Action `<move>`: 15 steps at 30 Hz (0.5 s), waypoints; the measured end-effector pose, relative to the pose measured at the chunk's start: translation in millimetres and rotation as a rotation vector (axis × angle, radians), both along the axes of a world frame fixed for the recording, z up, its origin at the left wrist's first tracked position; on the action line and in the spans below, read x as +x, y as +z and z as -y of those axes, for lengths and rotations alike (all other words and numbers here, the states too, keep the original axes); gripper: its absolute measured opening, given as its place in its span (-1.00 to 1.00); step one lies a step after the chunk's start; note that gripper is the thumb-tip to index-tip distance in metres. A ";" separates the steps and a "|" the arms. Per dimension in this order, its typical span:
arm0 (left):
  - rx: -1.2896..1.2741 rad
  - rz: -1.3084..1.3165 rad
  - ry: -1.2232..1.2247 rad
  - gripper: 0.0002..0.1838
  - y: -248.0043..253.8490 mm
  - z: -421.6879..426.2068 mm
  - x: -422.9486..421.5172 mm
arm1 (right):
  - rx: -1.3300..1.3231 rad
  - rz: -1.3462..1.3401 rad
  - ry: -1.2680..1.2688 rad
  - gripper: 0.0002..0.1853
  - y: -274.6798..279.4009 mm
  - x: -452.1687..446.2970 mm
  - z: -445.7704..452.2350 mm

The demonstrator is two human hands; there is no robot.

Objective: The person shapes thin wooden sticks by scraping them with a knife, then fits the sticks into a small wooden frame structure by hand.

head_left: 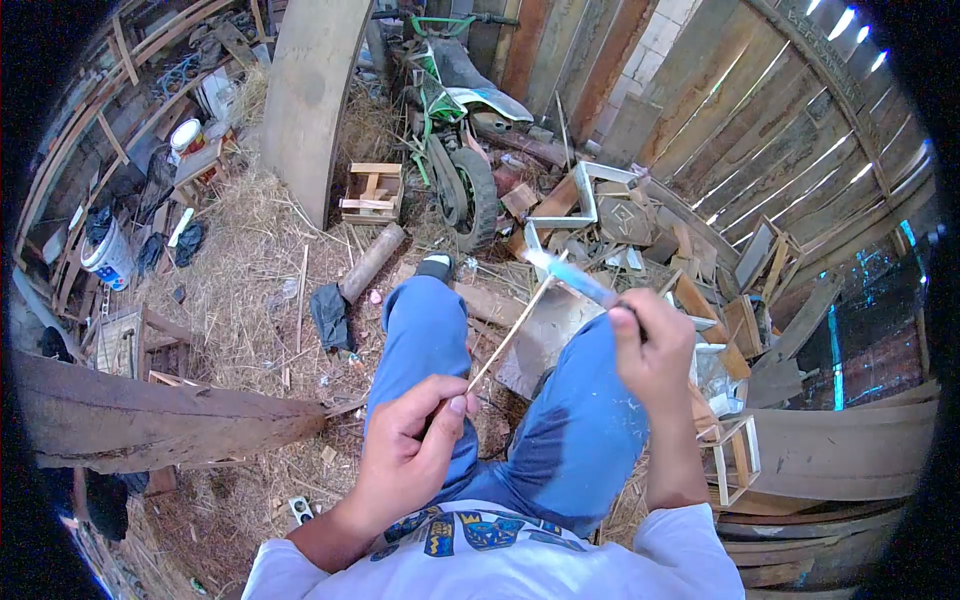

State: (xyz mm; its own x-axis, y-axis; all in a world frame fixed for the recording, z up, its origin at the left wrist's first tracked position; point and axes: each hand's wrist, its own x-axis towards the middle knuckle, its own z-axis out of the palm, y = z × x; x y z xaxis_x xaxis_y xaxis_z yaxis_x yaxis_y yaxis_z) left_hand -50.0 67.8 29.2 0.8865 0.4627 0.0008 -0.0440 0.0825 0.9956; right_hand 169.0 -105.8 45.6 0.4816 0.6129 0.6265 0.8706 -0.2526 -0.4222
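Note:
My left hand (pixel 425 425) is closed around the lower end of a thin wooden stick (pixel 510 340), which slants up and to the right. My right hand (pixel 650 340) grips what looks like a knife (pixel 580 278), its blade bluish and bright towards the tip. The blade lies across the stick's upper end, apparently touching it; glare blurs the exact contact. Both hands are above my blue-trousered legs (pixel 425 330), the left one near the lap and the right one over the right thigh.
A green motorbike (pixel 450 110) stands ahead beside a leaning board (pixel 315 100). A log (pixel 372 262) and a small wooden frame (pixel 372 193) lie on the straw-covered ground. Wood scraps and a white frame (pixel 590 200) are piled on the right. A thick plank (pixel 180 415) juts in from the left.

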 end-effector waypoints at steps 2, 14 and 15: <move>0.012 -0.024 -0.005 -0.85 -5.9 0.1 -2.2 | 0.038 -0.093 -0.147 -0.76 3.8 5.0 2.8; -0.114 -0.030 -0.025 -0.84 -4.8 2.4 7.6 | 0.083 -0.213 -0.205 -0.78 -2.5 -29.3 -1.0; -0.161 -0.049 -0.045 -0.85 -4.5 2.2 8.0 | 0.060 -0.187 -0.095 -0.78 -4.1 -34.7 -4.2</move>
